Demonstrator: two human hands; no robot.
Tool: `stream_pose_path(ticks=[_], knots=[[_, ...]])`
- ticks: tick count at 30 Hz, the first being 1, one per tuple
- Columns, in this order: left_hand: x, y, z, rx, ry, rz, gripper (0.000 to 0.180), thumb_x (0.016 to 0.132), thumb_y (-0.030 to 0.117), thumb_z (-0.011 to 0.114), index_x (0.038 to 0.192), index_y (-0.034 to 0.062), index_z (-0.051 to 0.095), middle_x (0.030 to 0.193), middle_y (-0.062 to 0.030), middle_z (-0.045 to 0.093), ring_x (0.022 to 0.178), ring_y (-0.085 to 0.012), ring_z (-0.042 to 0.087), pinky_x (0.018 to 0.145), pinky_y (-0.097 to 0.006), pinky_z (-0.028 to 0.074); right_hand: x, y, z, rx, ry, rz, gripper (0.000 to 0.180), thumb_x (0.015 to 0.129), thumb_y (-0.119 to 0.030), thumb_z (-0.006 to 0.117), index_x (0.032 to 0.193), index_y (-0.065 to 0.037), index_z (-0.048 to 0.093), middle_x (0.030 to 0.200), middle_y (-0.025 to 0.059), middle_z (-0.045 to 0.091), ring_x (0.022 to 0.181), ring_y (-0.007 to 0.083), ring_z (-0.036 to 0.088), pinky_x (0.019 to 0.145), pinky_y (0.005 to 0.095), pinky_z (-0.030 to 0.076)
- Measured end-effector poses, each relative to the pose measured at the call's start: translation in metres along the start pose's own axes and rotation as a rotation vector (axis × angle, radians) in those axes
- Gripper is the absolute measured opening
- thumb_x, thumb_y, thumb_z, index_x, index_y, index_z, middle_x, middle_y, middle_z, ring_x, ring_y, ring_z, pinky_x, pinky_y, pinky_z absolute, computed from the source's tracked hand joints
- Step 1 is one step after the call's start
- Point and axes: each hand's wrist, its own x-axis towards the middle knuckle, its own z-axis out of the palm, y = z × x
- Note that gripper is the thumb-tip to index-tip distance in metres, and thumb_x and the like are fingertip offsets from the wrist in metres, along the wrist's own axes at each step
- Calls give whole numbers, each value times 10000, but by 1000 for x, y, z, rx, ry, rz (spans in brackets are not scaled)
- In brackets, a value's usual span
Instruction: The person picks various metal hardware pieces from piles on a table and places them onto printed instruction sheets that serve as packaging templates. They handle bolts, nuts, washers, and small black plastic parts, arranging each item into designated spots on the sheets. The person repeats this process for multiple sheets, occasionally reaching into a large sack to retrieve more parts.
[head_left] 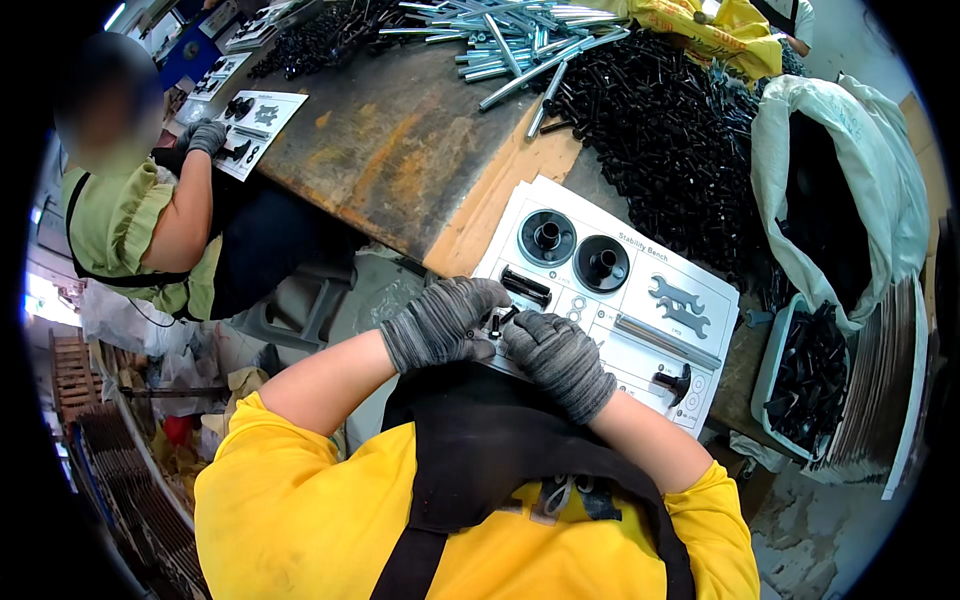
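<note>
My two hands, in grey knitted gloves, work over the near left edge of a white printed card (pixel 628 383). My left hand (pixel 445 320) is curled, its thumb beside a short black bolt (pixel 495 325); what lies in its palm is hidden. My right hand (pixel 558 360) is closed, with another black bolt (pixel 509 316) at its fingertips. On the card are two round black flanged discs (pixel 547 238), long black bolts (pixel 525 287), grey wrenches (pixel 680 305), a metal rod (pixel 665 340) and a black knob (pixel 674 382).
A big heap of black bolts (pixel 655 140) lies beyond the card, with metal rods (pixel 500 50) behind it. At right stand a white sack (pixel 860 150) and a bin of black parts (pixel 805 375). A co-worker (pixel 150 210) handles another card (pixel 262 125) at left.
</note>
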Motion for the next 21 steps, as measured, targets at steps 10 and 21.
stream_pose_path(ticks=[10,21], knots=[[10,-5,10,89,-42,1,415,599,141,727,955,80,522,878,-94,567,825,-290,563,730,-361,462,-1,-5,-5,-49,-76,123,193,737,-261,604,831,-92,592,701,93,546,599,251,579,503,362,475],[10,6,12,40,7,-53,369,604,137,724,916,85,534,813,-86,585,756,-260,587,675,-327,472,-8,-1,-13,3,-159,145,198,781,-234,542,931,-108,576,726,109,560,615,255,592,514,354,482]])
